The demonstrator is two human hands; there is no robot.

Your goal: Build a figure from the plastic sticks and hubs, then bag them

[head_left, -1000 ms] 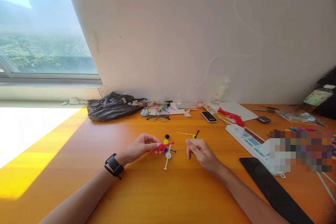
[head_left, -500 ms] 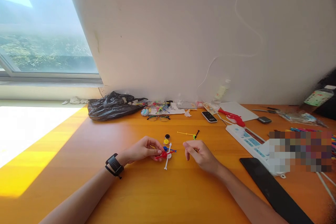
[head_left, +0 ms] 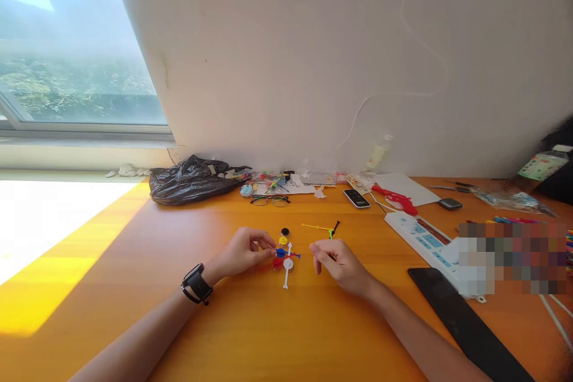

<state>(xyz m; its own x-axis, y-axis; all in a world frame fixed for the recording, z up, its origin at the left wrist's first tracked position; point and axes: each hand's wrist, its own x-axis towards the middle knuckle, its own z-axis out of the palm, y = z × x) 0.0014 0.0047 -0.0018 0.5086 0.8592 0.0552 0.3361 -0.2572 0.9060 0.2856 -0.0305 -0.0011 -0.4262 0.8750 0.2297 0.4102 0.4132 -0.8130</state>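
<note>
A black watch [head_left: 197, 282], seemingly rectangular-faced, circles the left wrist [head_left: 214, 270] on a dark strap [head_left: 188, 293].

"Any way past the white piece [head_left: 288, 264]?"
"Its near side, over the tabletop [head_left: 277, 334]."
"Obstacles?"
"Left of it, the red piece [head_left: 277, 264] and left hand [head_left: 242, 253]; beyond, the yellow disc [head_left: 283, 241] and black disc [head_left: 285, 231]; right, the right hand [head_left: 341, 262]."

Over the wooden counter [head_left: 250, 334], the left hand [head_left: 244, 252] has its fingers at a blue piece [head_left: 280, 253]. A red piece [head_left: 277, 263] and white piece [head_left: 287, 264] lie just nearer, a yellow disc [head_left: 283, 240] and black disc [head_left: 285, 231] farther. The right hand [head_left: 342, 265], fingers curled, is right of them. Far left sits a black bag [head_left: 192, 184]; far right, a power strip [head_left: 425, 240].
</note>
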